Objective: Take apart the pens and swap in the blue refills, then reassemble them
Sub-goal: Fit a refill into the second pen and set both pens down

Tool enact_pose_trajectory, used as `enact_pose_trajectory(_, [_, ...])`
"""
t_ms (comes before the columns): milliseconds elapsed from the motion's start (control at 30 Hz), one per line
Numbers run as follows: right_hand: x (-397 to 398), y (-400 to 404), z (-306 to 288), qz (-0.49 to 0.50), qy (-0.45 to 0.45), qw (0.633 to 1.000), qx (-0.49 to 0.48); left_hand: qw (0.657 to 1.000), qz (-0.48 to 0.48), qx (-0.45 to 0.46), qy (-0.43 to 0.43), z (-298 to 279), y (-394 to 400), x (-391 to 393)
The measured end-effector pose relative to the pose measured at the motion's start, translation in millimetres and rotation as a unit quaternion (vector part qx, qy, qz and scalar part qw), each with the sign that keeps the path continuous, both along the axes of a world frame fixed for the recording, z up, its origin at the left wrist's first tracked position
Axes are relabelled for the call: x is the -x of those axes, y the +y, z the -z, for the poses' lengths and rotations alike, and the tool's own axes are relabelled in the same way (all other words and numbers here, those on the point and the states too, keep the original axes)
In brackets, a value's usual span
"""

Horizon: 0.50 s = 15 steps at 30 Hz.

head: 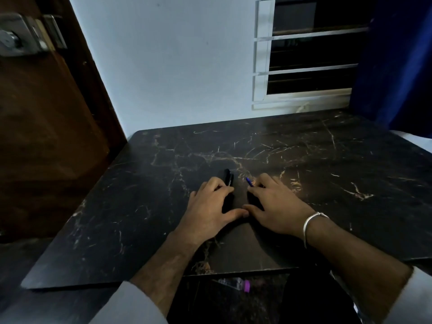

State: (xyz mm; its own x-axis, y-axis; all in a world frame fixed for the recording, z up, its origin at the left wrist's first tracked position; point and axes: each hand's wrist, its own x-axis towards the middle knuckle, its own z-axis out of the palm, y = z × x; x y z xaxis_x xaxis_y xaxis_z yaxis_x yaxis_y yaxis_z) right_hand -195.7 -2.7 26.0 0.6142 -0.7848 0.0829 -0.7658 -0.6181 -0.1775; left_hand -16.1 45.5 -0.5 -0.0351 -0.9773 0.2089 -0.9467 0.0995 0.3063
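Resting left hand (211, 202) on black pens (228, 177) | right hand (274, 204) – blue refill (249, 181) at fingertips

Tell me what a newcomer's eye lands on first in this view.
Two bare hands meet at the middle of the dark marble table: the left hand lies over the black pens, the right hand beside a blue refill poking out past its fingers. A silver bracelet circles the right wrist, and a barred window stands behind.

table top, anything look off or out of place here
Nothing stands out. The black pens lie by the left hand, a blue refill pokes out by the right hand. The table is only marble-veined; the dim light hides finer detail.
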Motion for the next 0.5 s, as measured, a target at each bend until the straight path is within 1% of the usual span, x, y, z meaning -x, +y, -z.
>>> enact_pose_trajectory(200, [0,-3,-2,0.0,-0.008,1.0,-0.008,1.0,-0.012,0.004,0.017,-3,-2,11])
enact_pose_trajectory(267, [1,-3,-3,-0.003,-0.011,1.0,-0.01,0.999,-0.005,-0.016,0.041,-4,3,9])
enact_pose_trajectory(333, [2,-3,-3,-0.005,-0.017,1.0,-0.018,0.996,0.008,-0.057,0.061,-5,9,5])
enact_pose_trajectory(433, [2,-2,-3,-0.004,-0.025,1.0,-0.016,0.994,0.037,-0.101,0.005,-4,14,4])
enact_pose_trajectory(500, [2,-2,-3,-0.002,-0.029,0.999,-0.013,0.993,0.053,-0.108,0.002,-4,14,6])
